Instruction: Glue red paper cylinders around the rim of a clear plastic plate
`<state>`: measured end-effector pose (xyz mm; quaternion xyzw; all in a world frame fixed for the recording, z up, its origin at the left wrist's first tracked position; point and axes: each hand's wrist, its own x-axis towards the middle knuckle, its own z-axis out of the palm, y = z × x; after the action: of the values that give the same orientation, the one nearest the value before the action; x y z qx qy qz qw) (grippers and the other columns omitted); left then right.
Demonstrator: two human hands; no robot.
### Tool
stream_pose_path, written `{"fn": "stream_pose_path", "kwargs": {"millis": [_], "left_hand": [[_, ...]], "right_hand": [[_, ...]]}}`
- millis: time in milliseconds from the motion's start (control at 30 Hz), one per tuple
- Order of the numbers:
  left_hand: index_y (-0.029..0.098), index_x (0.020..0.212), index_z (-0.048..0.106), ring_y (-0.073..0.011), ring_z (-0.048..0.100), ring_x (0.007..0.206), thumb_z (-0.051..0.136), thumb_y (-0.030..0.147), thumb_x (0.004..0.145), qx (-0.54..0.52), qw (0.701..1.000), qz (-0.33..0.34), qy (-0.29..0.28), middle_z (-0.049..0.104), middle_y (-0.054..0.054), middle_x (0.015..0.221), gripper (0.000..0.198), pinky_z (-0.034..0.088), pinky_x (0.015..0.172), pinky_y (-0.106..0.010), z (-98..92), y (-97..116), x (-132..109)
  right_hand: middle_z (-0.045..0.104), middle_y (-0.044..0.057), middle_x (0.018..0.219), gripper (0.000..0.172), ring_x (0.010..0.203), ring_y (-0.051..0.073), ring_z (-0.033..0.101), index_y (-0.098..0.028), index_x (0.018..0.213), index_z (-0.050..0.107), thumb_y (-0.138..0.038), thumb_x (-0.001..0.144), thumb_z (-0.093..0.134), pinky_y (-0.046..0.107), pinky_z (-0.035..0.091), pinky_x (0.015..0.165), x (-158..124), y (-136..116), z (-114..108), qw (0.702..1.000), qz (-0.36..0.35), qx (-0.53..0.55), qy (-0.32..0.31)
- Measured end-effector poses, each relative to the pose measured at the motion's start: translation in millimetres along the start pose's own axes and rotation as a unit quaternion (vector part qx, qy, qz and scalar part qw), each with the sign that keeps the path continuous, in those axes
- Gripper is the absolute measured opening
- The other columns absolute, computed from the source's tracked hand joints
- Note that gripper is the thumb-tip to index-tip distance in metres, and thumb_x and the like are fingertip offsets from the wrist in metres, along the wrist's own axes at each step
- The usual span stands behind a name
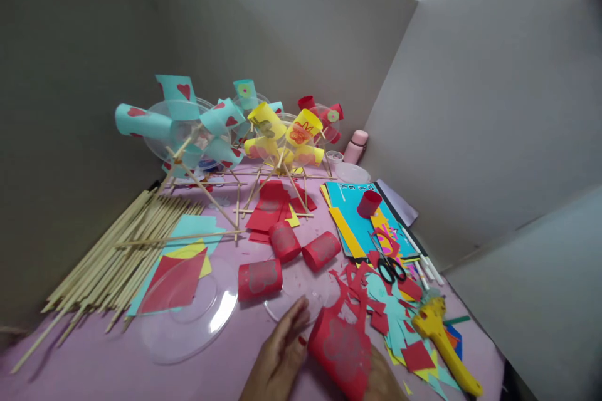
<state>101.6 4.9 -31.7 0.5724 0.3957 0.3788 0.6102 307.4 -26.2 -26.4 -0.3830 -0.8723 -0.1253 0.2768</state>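
My right hand (383,378) grips a red paper tube (341,351) with a grey flower shape on its side; the tube hides most of those fingers. Beside it, my left hand (282,351) is open, its fingers stretched forward and its red-nailed thumb close to the tube. Just beyond the hands is a clear plastic disc (301,308). Around its far edge sit three more red tubes with grey shapes: a left tube (260,279), a middle tube (285,241) and a right tube (322,250).
Paper scraps (390,313), scissors (391,269) and a yellow glue gun (442,338) lie right. A larger clear disc (164,341) and wooden sticks (108,250) are left. Behind stand blue (141,120), yellow (266,120) and red (333,114) paper wheels on stick frames.
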Motion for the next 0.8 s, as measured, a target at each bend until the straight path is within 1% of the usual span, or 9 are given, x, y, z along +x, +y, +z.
{"fn": "stream_pose_path", "kwargs": {"millis": [67, 100, 167, 233, 333, 467, 567, 667, 800], "left_hand": [[0.027, 0.139, 0.042, -0.0178, 0.049, 0.126, 0.049, 0.036, 0.093, 0.187, 0.974, 0.124, 0.027, 0.051, -0.006, 0.140, 0.047, 0.043, 0.102, -0.030, -11.4, -3.8, -0.3], [0.026, 0.138, 0.043, -0.0166, 0.050, 0.125, 0.052, 0.032, 0.092, 0.280, 0.939, 0.195, 0.041, 0.054, -0.006, 0.138, 0.048, 0.042, 0.102, -0.028, -16.3, -6.1, 0.1], [0.021, 0.134, 0.048, -0.0153, 0.052, 0.123, 0.056, 0.026, 0.089, 0.427, 0.847, 0.312, 0.063, 0.059, -0.007, 0.132, 0.046, 0.037, 0.104, -0.024, -23.2, -11.1, 2.0], [0.016, 0.128, 0.054, -0.0150, 0.054, 0.122, 0.055, 0.023, 0.089, 0.515, 0.767, 0.377, 0.070, 0.063, -0.008, 0.127, 0.039, 0.032, 0.107, -0.024, -25.8, -16.3, 5.6], [0.015, 0.121, 0.059, -0.0145, 0.057, 0.118, 0.049, 0.017, 0.090, 0.584, 0.700, 0.404, 0.073, 0.068, -0.006, 0.120, 0.032, 0.031, 0.109, -0.028, -26.3, -22.7, 12.5], [0.017, 0.117, 0.061, -0.0145, 0.062, 0.111, 0.041, 0.011, 0.089, 0.620, 0.657, 0.424, 0.054, 0.069, -0.003, 0.117, 0.035, 0.034, 0.108, -0.028, -30.6, -29.1, 19.5], [0.018, 0.115, 0.063, -0.0148, 0.060, 0.112, 0.036, 0.012, 0.091, 0.613, 0.649, 0.448, 0.054, 0.069, -0.002, 0.117, 0.037, 0.021, 0.114, -0.032, -34.5, -36.0, 22.9], [0.018, 0.112, 0.065, -0.0155, 0.058, 0.114, 0.032, 0.013, 0.095, 0.596, 0.652, 0.462, 0.073, 0.071, -0.002, 0.113, 0.037, 0.011, 0.116, -0.037, -35.0, -43.0, 25.0], [0.021, 0.107, 0.067, -0.0149, 0.055, 0.117, 0.032, 0.017, 0.097, 0.594, 0.652, 0.464, 0.080, 0.072, -0.001, 0.110, 0.036, 0.011, 0.117, -0.036, -31.9, -47.9, 25.8]], "right_hand": [[0.078, 0.003, 0.086, 0.031, 0.091, 0.016, 0.072, -0.015, 0.112, 0.059, -0.021, 0.098, 0.032, 0.024, 0.054, 0.090, 8.4, 5.5, -6.1, 0.998, -0.020, -0.025, 0.046], [0.078, 0.006, 0.083, 0.029, 0.087, 0.018, 0.073, -0.014, 0.106, 0.060, -0.022, 0.097, 0.033, 0.027, 0.057, 0.085, 12.0, 8.3, -7.4, 0.997, -0.029, -0.038, 0.058], [0.077, 0.008, 0.079, 0.030, 0.080, 0.022, 0.074, -0.014, 0.098, 0.061, -0.029, 0.097, 0.034, 0.031, 0.060, 0.073, 17.4, 13.0, -6.2, 0.997, -0.001, -0.058, 0.042], [0.075, 0.008, 0.073, 0.035, 0.068, 0.022, 0.073, -0.017, 0.089, 0.061, -0.036, 0.097, 0.033, 0.032, 0.059, 0.059, 20.4, 16.0, -1.4, 0.997, 0.020, -0.062, 0.033], [0.073, 0.005, 0.070, 0.038, 0.060, 0.019, 0.069, -0.019, 0.085, 0.061, -0.043, 0.096, 0.034, 0.030, 0.055, 0.057, 21.6, 19.0, 6.8, 0.999, 0.033, -0.026, 0.017], [0.074, 0.003, 0.074, 0.036, 0.071, 0.018, 0.070, -0.019, 0.089, 0.063, -0.050, 0.092, 0.045, 0.028, 0.053, 0.081, 18.7, 23.9, 14.0, 0.999, 0.033, 0.015, -0.004], [0.074, 0.005, 0.079, 0.038, 0.089, 0.023, 0.069, -0.019, 0.089, 0.065, -0.053, 0.088, 0.049, 0.034, 0.049, 0.093, 13.5, 27.0, 17.4, 0.999, 0.046, 0.025, -0.011], [0.070, 0.007, 0.104, 0.036, 0.101, 0.024, 0.064, -0.018, 0.105, 0.064, -0.048, 0.088, 0.055, 0.042, 0.049, 0.093, 7.2, 28.4, 19.7, 0.998, 0.054, 0.025, -0.014], [0.060, 0.006, 0.123, 0.027, 0.105, 0.023, 0.059, -0.026, 0.114, 0.059, -0.038, 0.090, 0.056, 0.043, 0.052, 0.086, 1.8, 29.9, 20.1, 0.998, 0.049, 0.027, -0.022]]}}
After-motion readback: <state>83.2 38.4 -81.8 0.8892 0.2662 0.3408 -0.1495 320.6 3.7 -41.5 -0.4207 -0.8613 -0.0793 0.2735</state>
